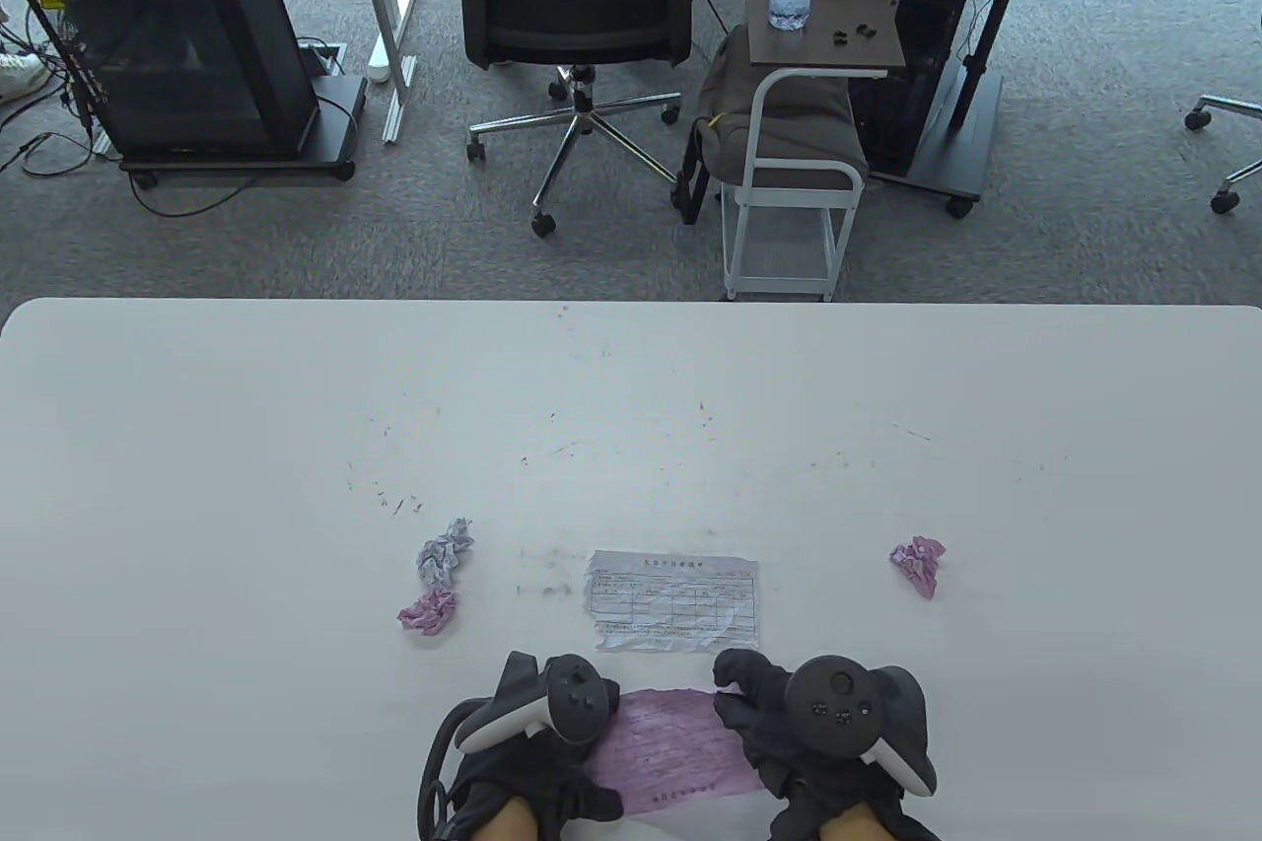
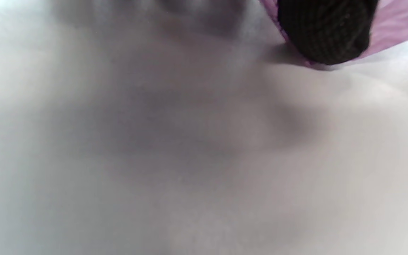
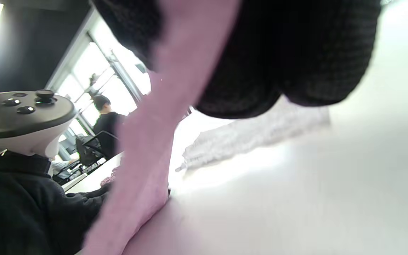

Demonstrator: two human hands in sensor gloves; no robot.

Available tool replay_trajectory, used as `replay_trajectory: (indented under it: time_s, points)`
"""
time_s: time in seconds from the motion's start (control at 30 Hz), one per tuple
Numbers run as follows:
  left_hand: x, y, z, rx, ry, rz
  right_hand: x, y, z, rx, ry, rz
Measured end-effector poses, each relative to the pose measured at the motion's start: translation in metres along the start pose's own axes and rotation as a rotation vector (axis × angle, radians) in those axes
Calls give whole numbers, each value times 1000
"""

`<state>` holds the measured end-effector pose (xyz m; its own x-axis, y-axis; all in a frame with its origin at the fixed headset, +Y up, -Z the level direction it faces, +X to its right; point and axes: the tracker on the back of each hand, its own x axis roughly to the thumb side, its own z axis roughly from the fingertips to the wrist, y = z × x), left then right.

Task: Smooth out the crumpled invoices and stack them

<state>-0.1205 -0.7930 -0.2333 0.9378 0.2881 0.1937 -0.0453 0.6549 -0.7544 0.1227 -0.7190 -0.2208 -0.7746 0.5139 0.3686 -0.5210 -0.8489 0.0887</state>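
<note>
Two grips [image 1: 537, 733] [image 1: 818, 733], five invoices [image 1: 675, 600].

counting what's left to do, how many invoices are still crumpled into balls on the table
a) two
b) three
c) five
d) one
b: a bluish-white ball and a pink ball lie left of the flattened white invoice, and another pink ball lies to its right.

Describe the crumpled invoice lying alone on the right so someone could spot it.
On the white table, look right of the flattened white invoice. The pink crumpled ball sits alone there, whereas the other two balls lie together on the left.
</note>
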Motion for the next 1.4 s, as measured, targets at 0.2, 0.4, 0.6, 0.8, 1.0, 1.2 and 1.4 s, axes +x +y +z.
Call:
replay_trajectory:
  time_s: [0.2, 0.4, 0.6, 0.8, 1.0, 1.2, 1.4]
  points:
    - [-7, 11, 9, 220, -145, 243, 36, -29, 13, -195, -188, 148]
    - [-18, 16, 15, 359, -429, 792, 34, -51, 23, -347, -186, -189]
    - [-17, 19, 19, 351, -654, 1191, 1, -52, 23, -388, -4, -390]
    - [-23, 32, 42, 658, -621, 1039, -15, -42, 18, -323, 119, -431]
    - [-10, 44, 61, 823, -482, 748, -11, -45, 1, -204, 177, -252]
    - [8, 66, 50, 673, -339, 407, -16, -39, -29, -83, 238, 2]
    - [1, 68, 5, 605, -225, 200, -27, -16, -60, -18, 299, 130]
